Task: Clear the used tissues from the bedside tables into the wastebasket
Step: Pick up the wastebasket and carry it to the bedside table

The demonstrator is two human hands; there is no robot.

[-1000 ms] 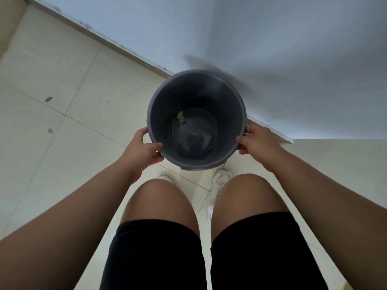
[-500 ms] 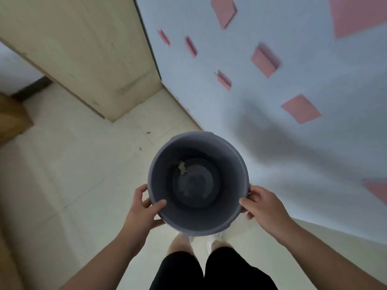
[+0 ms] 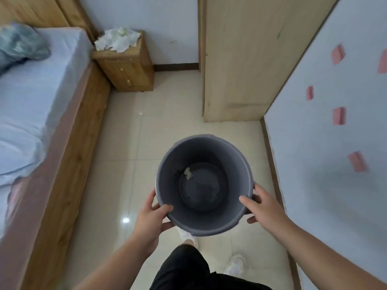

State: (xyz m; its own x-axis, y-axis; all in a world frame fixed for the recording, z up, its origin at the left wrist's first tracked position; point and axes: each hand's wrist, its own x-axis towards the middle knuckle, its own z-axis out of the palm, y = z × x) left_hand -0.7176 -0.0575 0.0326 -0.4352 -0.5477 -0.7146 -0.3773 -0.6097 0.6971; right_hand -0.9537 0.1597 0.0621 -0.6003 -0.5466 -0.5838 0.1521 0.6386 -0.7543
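Note:
I carry a round grey wastebasket (image 3: 236, 164) in front of me, above the tiled floor. My left hand (image 3: 151, 216) grips its near left rim, thumb over the edge. My right hand (image 3: 261, 208) grips the near right rim the same way. A small pale scrap (image 3: 187, 173) lies at the bottom of the basket. Far ahead, a heap of crumpled white tissues (image 3: 118, 39) covers the top of a wooden bedside table (image 3: 127, 70) beside the bed.
A bed (image 3: 31, 97) with a white sheet and wooden frame runs along the left. A tall wooden wardrobe (image 3: 240, 59) stands ahead on the right. A white wall with pink stickers (image 3: 335, 122) closes the right side. Tiled floor (image 3: 134, 139) lies between bed and wardrobe.
I have stood up and turned with the wastebasket. The view swung from the floor corner and wall to the room, bringing the bed, bedside table and tissues into sight. Both hands keep their grip.

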